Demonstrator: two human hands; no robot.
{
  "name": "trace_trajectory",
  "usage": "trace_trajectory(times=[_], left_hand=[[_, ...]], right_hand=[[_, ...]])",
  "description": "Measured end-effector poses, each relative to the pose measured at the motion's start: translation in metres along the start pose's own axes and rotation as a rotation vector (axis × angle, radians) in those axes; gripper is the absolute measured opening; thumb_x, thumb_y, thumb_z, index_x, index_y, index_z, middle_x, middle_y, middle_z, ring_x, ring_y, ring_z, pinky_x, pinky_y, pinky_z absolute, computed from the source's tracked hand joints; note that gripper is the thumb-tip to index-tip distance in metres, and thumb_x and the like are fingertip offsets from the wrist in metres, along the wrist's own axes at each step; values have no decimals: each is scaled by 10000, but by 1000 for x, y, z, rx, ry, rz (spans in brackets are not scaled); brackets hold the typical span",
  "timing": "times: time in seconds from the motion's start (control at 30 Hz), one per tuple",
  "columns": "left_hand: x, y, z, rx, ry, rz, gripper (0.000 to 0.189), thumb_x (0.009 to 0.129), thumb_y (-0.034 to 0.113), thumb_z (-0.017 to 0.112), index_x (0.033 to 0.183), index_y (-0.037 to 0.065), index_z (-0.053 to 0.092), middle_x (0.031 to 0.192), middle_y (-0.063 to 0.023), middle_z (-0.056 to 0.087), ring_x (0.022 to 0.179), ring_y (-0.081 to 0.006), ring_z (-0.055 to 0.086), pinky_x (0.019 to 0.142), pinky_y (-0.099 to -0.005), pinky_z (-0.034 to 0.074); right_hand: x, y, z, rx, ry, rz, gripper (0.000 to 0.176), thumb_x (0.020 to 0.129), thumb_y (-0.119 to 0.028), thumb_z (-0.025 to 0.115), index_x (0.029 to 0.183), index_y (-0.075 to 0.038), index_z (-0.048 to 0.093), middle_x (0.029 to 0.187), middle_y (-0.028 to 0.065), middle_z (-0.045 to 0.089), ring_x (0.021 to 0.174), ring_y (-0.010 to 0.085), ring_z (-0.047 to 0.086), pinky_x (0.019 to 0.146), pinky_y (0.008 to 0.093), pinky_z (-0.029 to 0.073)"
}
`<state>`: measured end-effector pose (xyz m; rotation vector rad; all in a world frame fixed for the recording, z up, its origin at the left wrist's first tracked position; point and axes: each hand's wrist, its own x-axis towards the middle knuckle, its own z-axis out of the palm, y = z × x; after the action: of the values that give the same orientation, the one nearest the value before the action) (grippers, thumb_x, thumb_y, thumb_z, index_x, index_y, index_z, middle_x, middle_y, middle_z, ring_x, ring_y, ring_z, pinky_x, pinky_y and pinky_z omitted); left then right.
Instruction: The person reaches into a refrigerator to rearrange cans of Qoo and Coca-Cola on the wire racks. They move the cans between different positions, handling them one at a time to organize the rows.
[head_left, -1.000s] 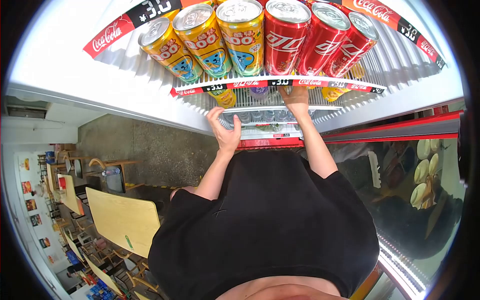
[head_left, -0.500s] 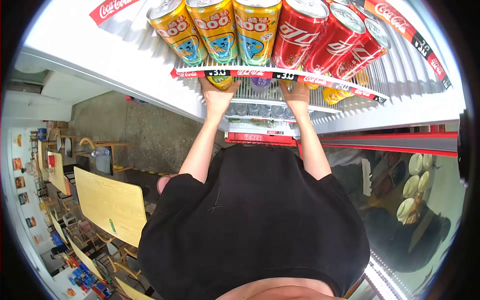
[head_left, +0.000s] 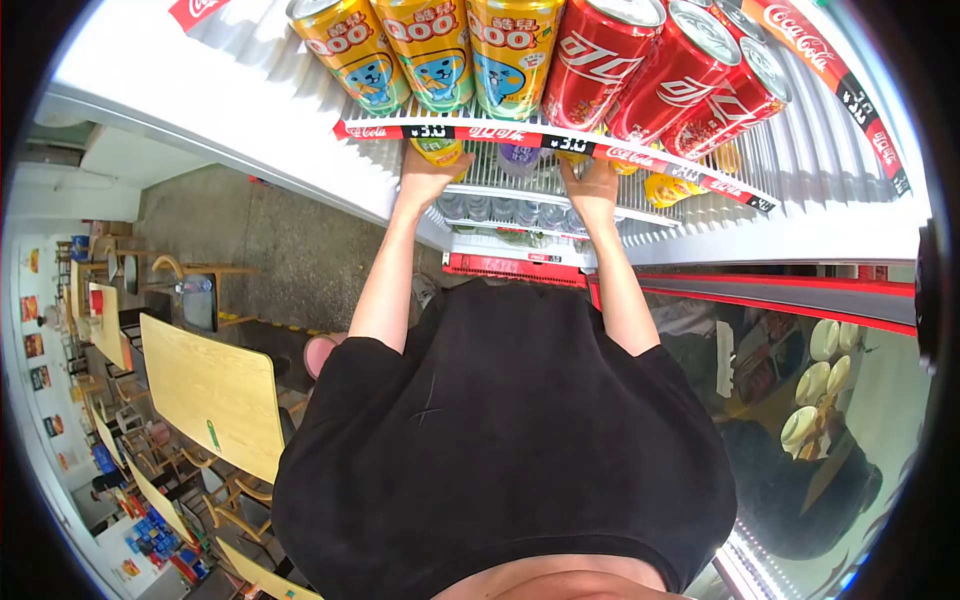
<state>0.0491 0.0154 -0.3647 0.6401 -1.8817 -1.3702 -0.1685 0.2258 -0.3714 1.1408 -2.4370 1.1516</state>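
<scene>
The left hand [head_left: 430, 182] grips a yellow drink [head_left: 437, 151] from its near side, thumb and fingers spread around it, just below the lower price strip [head_left: 505, 135]. The right hand [head_left: 592, 188] reaches under the strip's middle, thumb apart; hidden fingertips leave its grip unclear. A purple-labelled bottle [head_left: 518, 158] sits below the strip, between the hands; yellow cans [head_left: 427, 62] and red cans [head_left: 597, 72] stand above.

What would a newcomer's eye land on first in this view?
Most likely the yellow cans and red cans lined up along the shelf at the top. Below its front edge, the left hand is at a yellow drink and the right hand reaches in; the black shirt fills the centre.
</scene>
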Motion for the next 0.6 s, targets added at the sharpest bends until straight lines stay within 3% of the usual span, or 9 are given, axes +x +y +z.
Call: trace_trajectory(times=[0.1, 0.13, 0.23, 0.4, 0.5, 0.6], left_hand=[[-3, 17, 1, 6, 3, -36, 629, 725, 87, 922, 1253, 29, 584, 1112, -76, 691, 970, -179, 680, 849, -330, 566], [-4, 18, 0, -5, -13, -30, 449, 779, 108, 898, 1147, 30, 653, 1043, -54, 706, 941, -161, 684, 822, -318, 564], [-5, 26, -1, -42, -35, -36, 444, 783, 109, 896, 1145, 32, 652, 1040, -52, 704, 935, -158, 682, 816, -320, 564], [-4, 26, -5, -58, -90, -157, 473, 765, 115, 922, 1140, 29, 647, 1049, -47, 713, 919, -141, 685, 801, -311, 567], [-4, 21, -6, -80, -96, -150, 500, 757, 125, 927, 1157, 26, 643, 1056, -50, 715, 919, -146, 688, 807, -311, 572], [-7, 24, -3, -89, -45, -116, 526, 750, 135, 931, 1173, 23, 639, 1060, -58, 718, 919, -154, 692, 817, -312, 577]], right_hand=[[0, 2, 1, -34, -4, -19, 607, 835, -307, 840, 1261, 37, 580, 1122, 293, 681, 1039, 488, 653, 931, 520, 519], [0, 2, 1, -4, -11, -25, 609, 834, -305, 841, 1261, 40, 579, 1110, 291, 685, 1038, 485, 649, 941, 520, 511], [-1, 5, 2, -32, -74, 62, 600, 862, -376, 822, 1235, 40, 604, 1129, 297, 675, 1060, 478, 648, 943, 528, 516], [0, 5, 2, -22, -56, 3, 595, 873, -378, 812, 1235, 50, 613, 1132, 298, 680, 1067, 475, 655, 936, 531, 525], [0, 1, -1, -75, -114, 85, 557, 871, -368, 814, 1214, 35, 639, 1123, 288, 691, 1065, 473, 659, 935, 527, 527], [1, -2, -3, -19, -59, 12, 525, 866, -361, 817, 1194, 18, 661, 1115, 278, 700, 1061, 475, 661, 930, 527, 529]])
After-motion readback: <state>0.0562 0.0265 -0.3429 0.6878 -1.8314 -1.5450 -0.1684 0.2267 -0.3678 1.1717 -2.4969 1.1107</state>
